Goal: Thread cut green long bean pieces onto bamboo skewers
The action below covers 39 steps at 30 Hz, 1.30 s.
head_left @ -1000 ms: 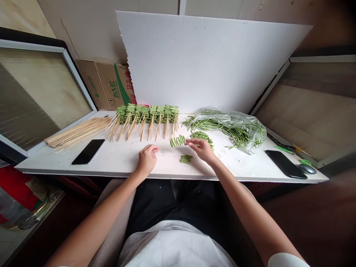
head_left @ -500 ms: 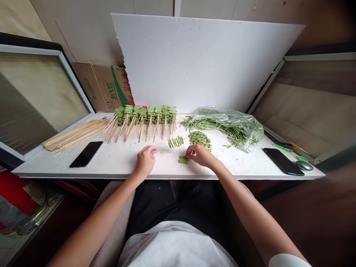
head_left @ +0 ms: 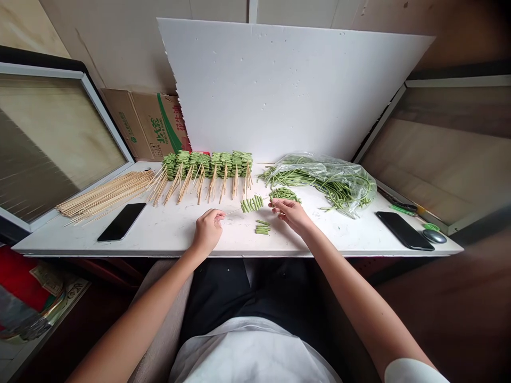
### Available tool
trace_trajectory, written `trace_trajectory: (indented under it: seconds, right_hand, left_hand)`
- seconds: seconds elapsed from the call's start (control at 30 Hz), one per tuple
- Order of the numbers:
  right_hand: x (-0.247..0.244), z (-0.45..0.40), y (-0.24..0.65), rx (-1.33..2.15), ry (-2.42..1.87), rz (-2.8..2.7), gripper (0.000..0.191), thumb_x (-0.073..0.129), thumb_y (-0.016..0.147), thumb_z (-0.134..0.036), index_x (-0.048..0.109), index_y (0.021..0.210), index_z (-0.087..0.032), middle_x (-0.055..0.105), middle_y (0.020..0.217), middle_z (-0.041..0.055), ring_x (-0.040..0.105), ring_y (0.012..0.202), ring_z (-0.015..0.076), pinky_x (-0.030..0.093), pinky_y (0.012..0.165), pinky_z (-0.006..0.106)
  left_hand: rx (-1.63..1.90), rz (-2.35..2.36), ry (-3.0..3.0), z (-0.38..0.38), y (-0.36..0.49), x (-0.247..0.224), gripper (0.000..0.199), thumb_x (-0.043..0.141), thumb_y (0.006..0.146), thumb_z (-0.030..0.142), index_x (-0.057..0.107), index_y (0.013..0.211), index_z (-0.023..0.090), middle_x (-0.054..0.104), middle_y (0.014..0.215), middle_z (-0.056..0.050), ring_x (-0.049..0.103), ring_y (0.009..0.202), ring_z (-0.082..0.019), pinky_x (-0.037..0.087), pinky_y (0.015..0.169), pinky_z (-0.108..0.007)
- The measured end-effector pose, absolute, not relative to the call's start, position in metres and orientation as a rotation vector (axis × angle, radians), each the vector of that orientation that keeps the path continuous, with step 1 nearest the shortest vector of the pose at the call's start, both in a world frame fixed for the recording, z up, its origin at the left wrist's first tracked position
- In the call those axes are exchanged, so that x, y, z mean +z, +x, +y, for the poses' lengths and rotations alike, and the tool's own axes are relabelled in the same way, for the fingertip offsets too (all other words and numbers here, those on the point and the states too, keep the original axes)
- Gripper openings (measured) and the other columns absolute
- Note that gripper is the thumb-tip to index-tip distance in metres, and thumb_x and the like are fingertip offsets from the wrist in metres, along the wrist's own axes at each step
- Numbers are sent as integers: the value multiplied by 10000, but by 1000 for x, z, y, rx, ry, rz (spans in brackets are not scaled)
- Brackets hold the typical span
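Observation:
My left hand (head_left: 208,230) is closed around the bare end of a bamboo skewer (head_left: 232,212). Several cut green bean pieces (head_left: 252,204) are threaded crosswise on the skewer's far part. My right hand (head_left: 290,214) is by the skewer's tip, thumb and forefinger together; whatever is between them is too small to make out. Below it, a few cut bean pieces (head_left: 262,230) lie side by side on the white table (head_left: 239,239). Just behind my right hand is a heap of cut beans (head_left: 285,194), which the hand partly covers.
Stacked bean skewers (head_left: 215,164) line the back, sticks toward me. Bare bamboo skewers (head_left: 107,192) and a phone (head_left: 122,222) lie left. Long beans in a plastic bag (head_left: 327,181), another phone (head_left: 404,230) and a grey oval object (head_left: 434,236) are right. A white board (head_left: 295,90) stands behind.
My right hand has moved up and away from the small row of bean pieces to the skewer's tip. One piece there now lies apart from the others. My left hand stays put.

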State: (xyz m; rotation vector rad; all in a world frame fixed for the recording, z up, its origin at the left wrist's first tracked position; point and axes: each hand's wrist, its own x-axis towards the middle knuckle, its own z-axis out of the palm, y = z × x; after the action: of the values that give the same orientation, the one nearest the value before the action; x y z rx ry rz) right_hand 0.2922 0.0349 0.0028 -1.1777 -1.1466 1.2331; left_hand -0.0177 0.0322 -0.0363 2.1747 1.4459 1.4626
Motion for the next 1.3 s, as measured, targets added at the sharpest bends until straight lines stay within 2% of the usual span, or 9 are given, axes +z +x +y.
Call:
trace_trajectory:
  seconds: [0.1, 0.27, 0.37, 0.77, 0.9, 1.13, 1.3]
  right_hand:
    - [5, 31, 287, 1347, -1068, -1079, 356, 858, 794, -529, 817, 974, -225, 804, 1144, 72, 710, 825, 143, 502, 597, 220]
    - [6, 31, 283, 1416, -973, -1019, 341, 851, 826, -509, 809, 1032, -241, 799, 1203, 70, 750, 1093, 217, 562, 631, 226]
    - [5, 31, 283, 1410, -955, -1006, 323, 853, 834, -480, 801, 1037, -234, 798, 1212, 76, 742, 1163, 241, 579, 640, 236]
    - [1, 31, 282, 1464, -906, -1021, 252, 838, 873, -434, 814, 1025, -235, 819, 1135, 60, 764, 1092, 217, 597, 669, 228]
    - [3, 30, 282, 1485, -872, -993, 232, 855, 864, -411, 813, 992, -223, 820, 1127, 62, 765, 1067, 196, 581, 631, 201]
    - [2, 31, 281, 1465, -896, -987, 248, 895, 816, -429, 829, 953, -233, 823, 1069, 56, 759, 1074, 212, 567, 597, 206]
    - [3, 28, 276, 1398, -966, -971, 313, 902, 784, -473, 834, 968, -229, 821, 1106, 81, 754, 1109, 241, 573, 670, 246]
  left_hand:
    - [1466, 1434, 2178, 32, -18, -37, 373, 471, 761, -49, 707, 907, 201, 777, 887, -37, 755, 803, -195, 599, 742, -285]
    - [1459, 1414, 2178, 33, -18, -38, 379, 468, 757, -62, 703, 899, 200, 773, 890, -30, 756, 806, -186, 598, 743, -269]
    - [1464, 1405, 2182, 33, -18, -38, 386, 468, 753, -69, 704, 900, 199, 767, 880, -26, 756, 808, -188, 596, 748, -272]
    - [1443, 1421, 2211, 33, -18, -37, 393, 470, 750, -83, 711, 901, 189, 770, 885, -34, 757, 825, -196, 589, 750, -279]
    - [1457, 1423, 2227, 33, -18, -37, 387, 473, 753, -76, 715, 902, 188, 775, 886, -34, 760, 823, -196, 593, 751, -277]
    - [1464, 1404, 2249, 35, -20, -40, 405, 464, 743, -84, 710, 906, 192, 764, 876, -31, 764, 828, -197, 592, 744, -276]
    - [1489, 1388, 2283, 34, -19, -40, 422, 450, 727, -101, 704, 899, 190, 756, 877, -33, 760, 818, -193, 592, 731, -273]
